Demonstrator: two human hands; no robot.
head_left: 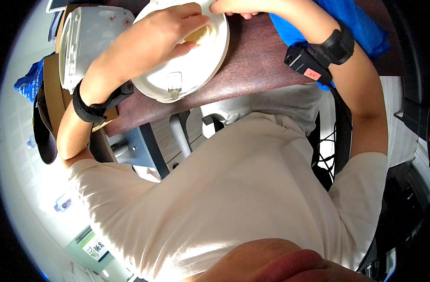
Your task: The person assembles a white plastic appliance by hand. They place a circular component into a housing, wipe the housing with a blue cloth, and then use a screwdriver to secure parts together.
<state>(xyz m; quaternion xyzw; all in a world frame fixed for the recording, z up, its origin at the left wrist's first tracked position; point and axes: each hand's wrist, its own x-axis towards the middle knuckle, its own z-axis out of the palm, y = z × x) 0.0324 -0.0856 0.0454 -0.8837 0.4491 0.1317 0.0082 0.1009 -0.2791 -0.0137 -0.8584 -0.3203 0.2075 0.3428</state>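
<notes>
A round white lid (201, 77) with a clear clasp on its near rim is on the dark reddish-brown table. My left hand (165, 30) reaches over it, fingers bent, thumb and forefinger either side of the yellowish round centre. What its other fingertips touch is hidden. My right hand (240, 6) is at the lid's far right rim, fingers curled and fingertips at the edge; the picture's upper edge cuts it off. Left of the lid is a white container (93, 40) with a flower print.
A blue bag (360, 28) lies at the right, under and beside my right forearm. A cardboard box (52, 77) and a second blue bag (30, 81) are at the far left. The table's near edge (191, 104) runs before my lap.
</notes>
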